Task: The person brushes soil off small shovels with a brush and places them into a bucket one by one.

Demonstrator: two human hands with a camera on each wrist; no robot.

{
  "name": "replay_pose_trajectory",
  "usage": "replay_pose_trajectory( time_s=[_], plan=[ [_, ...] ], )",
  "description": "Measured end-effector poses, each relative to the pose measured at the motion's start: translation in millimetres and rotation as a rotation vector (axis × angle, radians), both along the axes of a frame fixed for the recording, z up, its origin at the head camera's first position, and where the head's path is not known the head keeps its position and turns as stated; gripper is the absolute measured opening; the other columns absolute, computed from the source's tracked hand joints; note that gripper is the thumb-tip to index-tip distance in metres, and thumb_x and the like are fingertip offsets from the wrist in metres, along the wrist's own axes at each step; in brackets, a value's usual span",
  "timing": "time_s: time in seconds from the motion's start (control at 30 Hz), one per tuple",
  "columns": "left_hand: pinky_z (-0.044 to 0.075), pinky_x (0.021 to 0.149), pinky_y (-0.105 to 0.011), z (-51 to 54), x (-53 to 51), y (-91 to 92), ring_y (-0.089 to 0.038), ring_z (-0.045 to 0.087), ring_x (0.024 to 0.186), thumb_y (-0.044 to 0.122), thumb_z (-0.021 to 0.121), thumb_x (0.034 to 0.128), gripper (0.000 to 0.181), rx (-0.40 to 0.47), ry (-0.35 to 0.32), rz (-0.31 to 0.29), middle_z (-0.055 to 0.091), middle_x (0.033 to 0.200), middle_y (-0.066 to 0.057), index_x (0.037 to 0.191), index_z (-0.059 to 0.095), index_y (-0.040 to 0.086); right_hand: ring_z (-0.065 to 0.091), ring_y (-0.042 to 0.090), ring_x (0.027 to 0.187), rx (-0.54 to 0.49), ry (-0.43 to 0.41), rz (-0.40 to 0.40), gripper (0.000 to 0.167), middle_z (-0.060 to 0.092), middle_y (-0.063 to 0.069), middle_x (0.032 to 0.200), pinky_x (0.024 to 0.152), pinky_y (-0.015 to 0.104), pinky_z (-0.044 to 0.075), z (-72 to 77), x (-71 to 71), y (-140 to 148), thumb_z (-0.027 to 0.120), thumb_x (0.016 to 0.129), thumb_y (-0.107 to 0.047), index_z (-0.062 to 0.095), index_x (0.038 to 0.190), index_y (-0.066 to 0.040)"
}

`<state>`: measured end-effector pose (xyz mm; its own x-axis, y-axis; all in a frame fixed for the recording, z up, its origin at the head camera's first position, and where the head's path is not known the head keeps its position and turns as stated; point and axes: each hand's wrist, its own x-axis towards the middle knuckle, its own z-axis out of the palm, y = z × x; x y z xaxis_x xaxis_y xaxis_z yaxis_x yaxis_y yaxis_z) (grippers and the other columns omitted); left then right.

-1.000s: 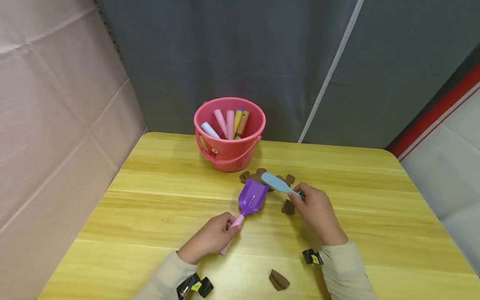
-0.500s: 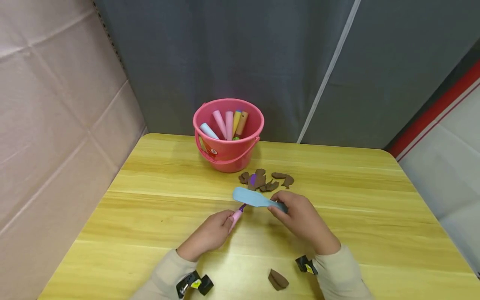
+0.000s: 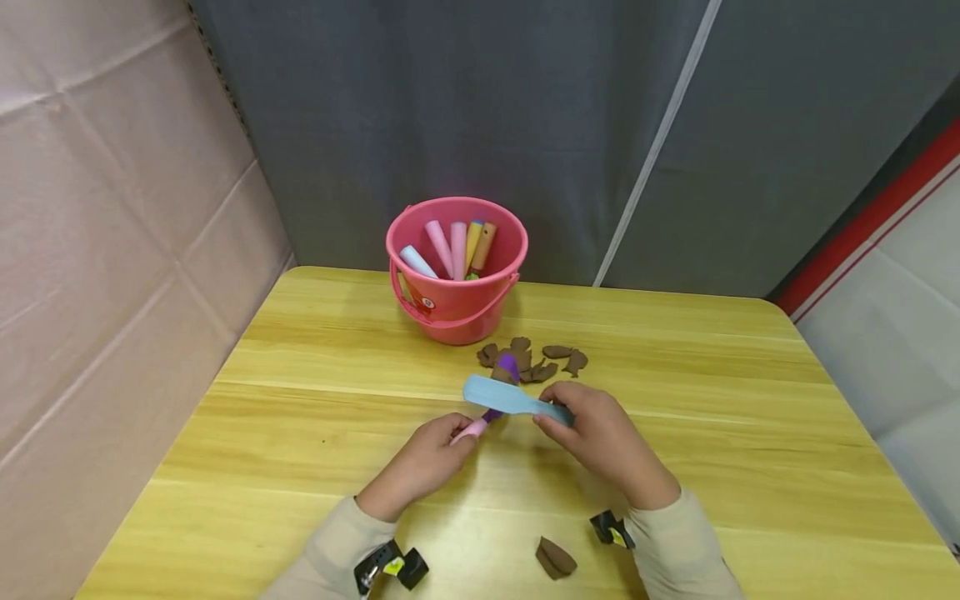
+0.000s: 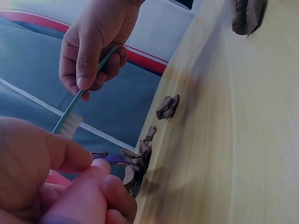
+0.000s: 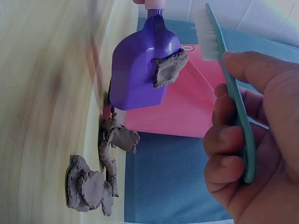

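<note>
My left hand (image 3: pixel 423 458) grips the pink handle of a purple toy shovel (image 5: pixel 135 70). A brown clay-like piece (image 5: pixel 170 70) sits on the shovel's blade in the right wrist view. My right hand (image 3: pixel 606 442) holds a light-blue brush (image 3: pixel 502 395) with white bristles (image 5: pixel 205 35). From the head view the brush crosses above the shovel and hides part of its blade. Several flat brown pieces (image 3: pixel 543 372) lie on the table just beyond the blade. In the left wrist view, one brown piece (image 4: pixel 168 107) lies apart from that cluster.
Behind the brown pieces stands a pink bucket (image 3: pixel 457 312) with several handles upright in it, pink, white, yellow and brown. One more brown chunk (image 3: pixel 556 558) lies on the wooden table (image 3: pixel 300 400) close to the front. A grey curtain (image 3: pixel 337 125) hangs past the far edge.
The brush has moved left and nearer, from the brown pieces to above the shovel. The shovel has tilted, and a brown piece now shows on its blade.
</note>
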<state>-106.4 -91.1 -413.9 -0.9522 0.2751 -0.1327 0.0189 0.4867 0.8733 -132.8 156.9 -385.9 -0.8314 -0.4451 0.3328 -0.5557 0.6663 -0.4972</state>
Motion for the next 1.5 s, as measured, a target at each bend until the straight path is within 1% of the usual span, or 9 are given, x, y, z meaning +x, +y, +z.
replay_pose_trajectory(
  time_s=[0.27,0.4,0.57,0.73,0.93,1.07,1.17,1.37,1.5],
  plan=[
    [0.048,0.056,-0.031,2.4,2.6,1.9,-0.017,0.052,0.066,0.006,0.062,0.0931,0.02,-0.068,0.04,-0.012,0.059,0.086,-0.007,0.111,0.059,-0.001,0.044,0.007,0.063,0.008,-0.02,-0.01,0.01,0.051,-0.011,0.074,0.058,0.026,0.041,2.7,2.1,-5,0.075,0.09,-0.017,0.066,0.093,-0.014],
    [0.05,0.067,-0.035,0.2,3.3,2.4,-0.019,0.055,0.076,0.0,0.066,0.0883,0.026,-0.095,0.104,-0.015,0.06,0.093,-0.008,0.111,0.056,-0.001,0.044,0.007,0.062,0.05,-0.03,0.009,0.012,0.049,-0.011,0.072,0.057,0.025,0.041,1.5,5.2,-11,0.076,0.089,-0.017,0.064,0.091,-0.015],
    [0.049,0.069,-0.036,-1.1,4.2,2.9,-0.02,0.054,0.079,-0.002,0.071,0.0839,0.029,-0.115,0.155,0.004,0.06,0.094,-0.009,0.106,0.054,0.001,0.042,0.009,0.059,0.109,-0.045,-0.058,0.017,0.047,-0.01,0.069,0.054,0.026,0.039,-2.6,7.2,-14,0.079,0.086,-0.019,0.062,0.087,-0.015],
    [0.048,0.068,-0.034,0.7,5.6,4.0,-0.02,0.054,0.08,0.001,0.07,0.0857,0.03,-0.13,0.133,0.013,0.06,0.099,-0.012,0.114,0.06,-0.005,0.043,0.01,0.057,0.116,-0.067,-0.139,0.017,0.049,-0.008,0.067,0.053,0.027,0.039,-5.1,6.0,-10,0.078,0.087,-0.019,0.063,0.086,-0.013],
    [0.049,0.066,-0.033,0.3,7.8,4.4,-0.021,0.054,0.079,0.003,0.066,0.0865,0.034,-0.124,0.062,-0.01,0.059,0.101,-0.013,0.118,0.062,-0.008,0.043,0.015,0.056,0.067,0.013,-0.285,0.015,0.051,-0.003,0.067,0.052,0.031,0.038,-6.0,-1.3,2,0.076,0.089,-0.017,0.064,0.09,-0.008],
    [0.048,0.066,-0.033,-1.9,7.8,3.3,-0.021,0.053,0.079,0.003,0.065,0.0857,0.034,-0.138,0.065,0.0,0.057,0.099,-0.012,0.118,0.062,-0.007,0.044,0.018,0.058,0.008,0.063,-0.342,0.015,0.051,0.0,0.068,0.053,0.034,0.039,-6.6,-4.3,6,0.075,0.089,-0.014,0.065,0.095,-0.004],
    [0.049,0.069,-0.034,-1.6,6.6,2.1,-0.021,0.053,0.081,0.001,0.066,0.0848,0.033,-0.161,0.098,0.016,0.058,0.098,-0.011,0.116,0.062,-0.007,0.045,0.016,0.06,-0.016,0.074,-0.282,0.016,0.052,-0.002,0.071,0.056,0.033,0.04,-7.4,-2.5,3,0.076,0.089,-0.016,0.066,0.095,-0.005],
    [0.049,0.072,-0.036,2.5,6.3,0.7,-0.02,0.054,0.083,0.002,0.071,0.0851,0.028,-0.171,0.12,0.004,0.06,0.099,-0.01,0.112,0.064,-0.005,0.042,0.008,0.06,0.035,0.015,-0.041,0.015,0.047,-0.01,0.07,0.055,0.025,0.039,-10.7,3.5,-7,0.078,0.088,-0.018,0.064,0.09,-0.013],
    [0.048,0.068,-0.033,4.3,5.6,0.5,-0.019,0.053,0.08,0.005,0.071,0.0871,0.028,-0.159,0.091,-0.006,0.059,0.096,-0.008,0.112,0.063,-0.005,0.041,0.008,0.059,0.074,-0.012,-0.051,0.017,0.043,-0.009,0.068,0.053,0.025,0.037,-13.7,1.9,-7,0.078,0.087,-0.018,0.062,0.088,-0.015]
  ],
)
